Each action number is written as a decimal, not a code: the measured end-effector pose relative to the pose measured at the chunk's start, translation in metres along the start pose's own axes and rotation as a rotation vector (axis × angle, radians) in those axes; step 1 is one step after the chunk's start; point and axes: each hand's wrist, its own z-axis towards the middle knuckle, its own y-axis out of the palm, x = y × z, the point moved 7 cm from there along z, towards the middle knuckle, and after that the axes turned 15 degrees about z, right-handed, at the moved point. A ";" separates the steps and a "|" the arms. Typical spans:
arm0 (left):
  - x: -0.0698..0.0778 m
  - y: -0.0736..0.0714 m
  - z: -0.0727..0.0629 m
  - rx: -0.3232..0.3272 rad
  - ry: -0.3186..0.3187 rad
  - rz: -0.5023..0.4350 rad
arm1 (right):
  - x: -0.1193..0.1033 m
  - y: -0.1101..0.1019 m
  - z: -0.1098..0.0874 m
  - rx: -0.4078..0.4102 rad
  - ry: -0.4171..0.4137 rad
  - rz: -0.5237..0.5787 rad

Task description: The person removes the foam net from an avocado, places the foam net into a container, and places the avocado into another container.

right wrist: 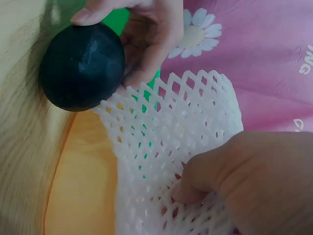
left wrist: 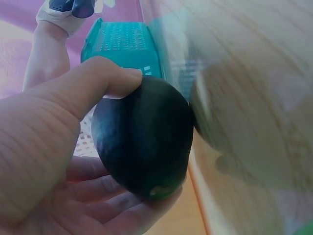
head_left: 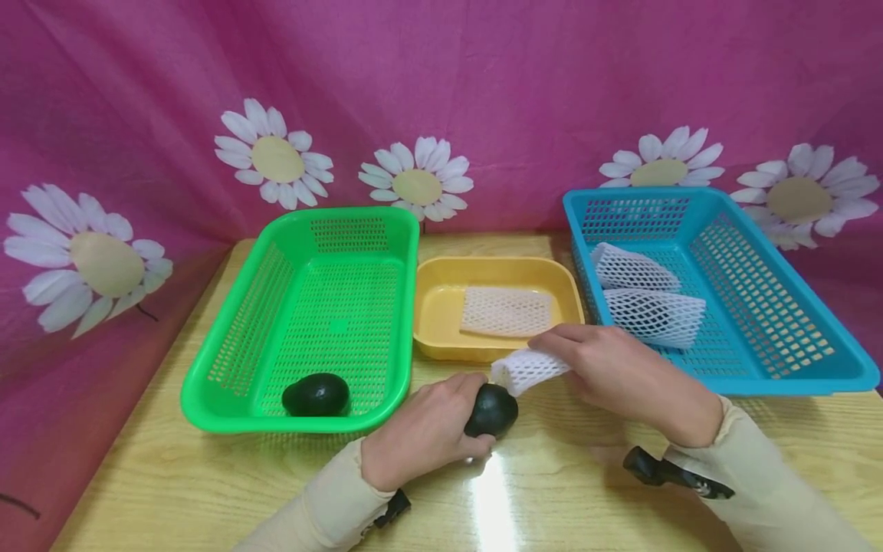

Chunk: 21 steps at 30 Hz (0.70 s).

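My left hand (head_left: 429, 429) grips a dark avocado (head_left: 492, 411) low over the table, thumb on one side and fingers curled round the other. In the left wrist view the avocado (left wrist: 144, 137) fills the middle, its stem end toward the camera. My right hand (head_left: 607, 376) pinches a white foam net sleeve (head_left: 527, 369), whose open end is right beside the avocado. The right wrist view shows the sleeve (right wrist: 171, 122) spread open at its mouth, close to the avocado (right wrist: 83, 66). Another dark avocado (head_left: 316, 395) lies in the near end of the green basket (head_left: 403, 322).
A yellow tray (head_left: 434, 349) behind the hands holds one flat foam net sleeve (head_left: 506, 311). On the right, the blue basket (head_left: 793, 307) contains two more net sleeves (head_left: 655, 316). A pink flowered cloth (head_left: 517, 92) hangs behind the wooden table (head_left: 552, 491).
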 end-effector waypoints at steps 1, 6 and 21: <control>0.000 0.000 0.000 0.003 0.001 0.004 | -0.001 0.001 0.001 0.005 -0.007 0.001; 0.001 0.001 -0.001 0.018 0.007 0.032 | -0.002 0.001 0.001 0.029 -0.018 -0.015; 0.001 0.001 0.000 0.024 0.005 0.050 | 0.000 -0.003 0.009 0.056 -0.014 -0.004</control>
